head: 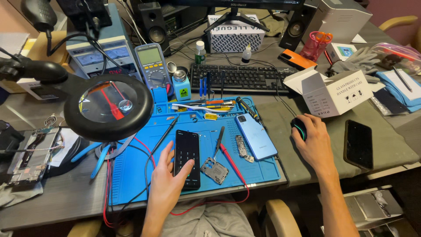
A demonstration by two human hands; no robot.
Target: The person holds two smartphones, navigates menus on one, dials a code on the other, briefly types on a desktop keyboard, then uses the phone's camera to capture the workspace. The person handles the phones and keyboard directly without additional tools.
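My left hand point(169, 177) lies on the blue mat point(131, 175), near the front edge of the desk point(66, 202). It is open, and the fingers rest on the lower part of a black phone point(187, 159), which lies flat on the mat with a lit screen. I touch it, I do not grip it. The phone's long axis runs from the front edge toward the back edge of the desk, almost straight away from me, and the phone lies just to the right of my palm. So the left hand is clearly the nearer one to it.

My right hand point(312, 142) is well apart, on the grey cloth toward the right side of the desk. It is curled over a dark mouse point(298, 126) and covers most of it.

Between the two hands lie several things on the mat: a small metal frame part point(214, 170) just beside the black phone, black tweezers point(219, 140) above it, a red probe wire point(232, 164), and a blue phone point(255, 136) with its back up. Another black phone point(358, 144) lies on the cloth, to the right of my right hand. A round magnifier lamp point(108, 106) stands over the left part of the mat.
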